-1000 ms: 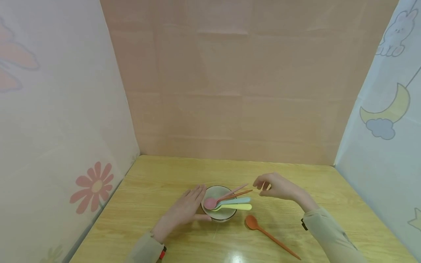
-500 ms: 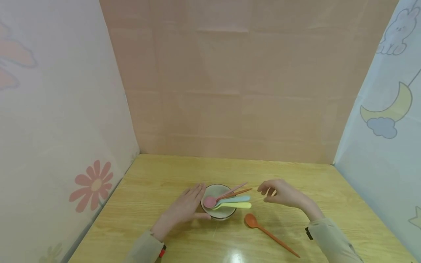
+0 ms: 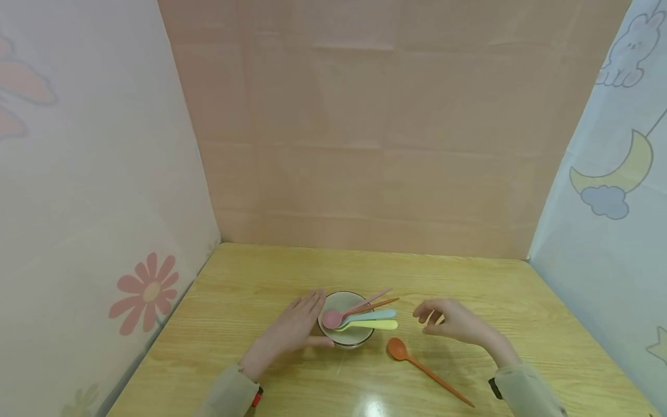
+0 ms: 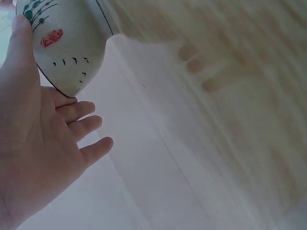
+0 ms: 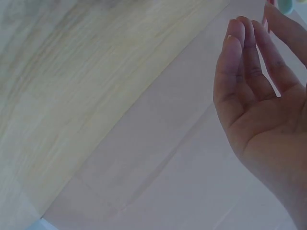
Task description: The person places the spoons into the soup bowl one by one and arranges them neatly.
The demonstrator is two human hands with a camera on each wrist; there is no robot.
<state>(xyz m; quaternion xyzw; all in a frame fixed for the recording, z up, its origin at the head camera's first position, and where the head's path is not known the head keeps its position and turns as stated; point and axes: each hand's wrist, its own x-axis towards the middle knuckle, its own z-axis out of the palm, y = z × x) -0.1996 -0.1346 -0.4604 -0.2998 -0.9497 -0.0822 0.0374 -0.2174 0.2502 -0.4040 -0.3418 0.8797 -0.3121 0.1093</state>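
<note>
A pale bowl (image 3: 339, 302) with a dark rim stands on the table; its painted outside (image 4: 72, 55) shows green sprigs and a red patch. Straight fingers and a spread thumb of my left hand (image 3: 289, 333) rest against the bowl's left side and front. Lying in the bowl are a pink spoon (image 3: 332, 318), an orange spoon (image 3: 384, 303), a light blue one (image 3: 384, 314) and a yellow one (image 3: 381, 325), handles pointing right over the rim. My right hand (image 3: 453, 320) hovers right of these handles, fingers loosely bent, nothing in it. Another orange spoon (image 3: 398, 348) lies on the table below it.
The wooden table (image 3: 271, 263) meets a plain pinkish-brown backdrop (image 3: 354, 191) at its far edge. Pale printed panels stand at both sides, with a red flower (image 3: 152, 292) on the left and a moon (image 3: 620, 174) on the right.
My right hand has moved away from the spoon handles, to the right and nearer the body. My left hand, the bowl and the spoons stay in place.
</note>
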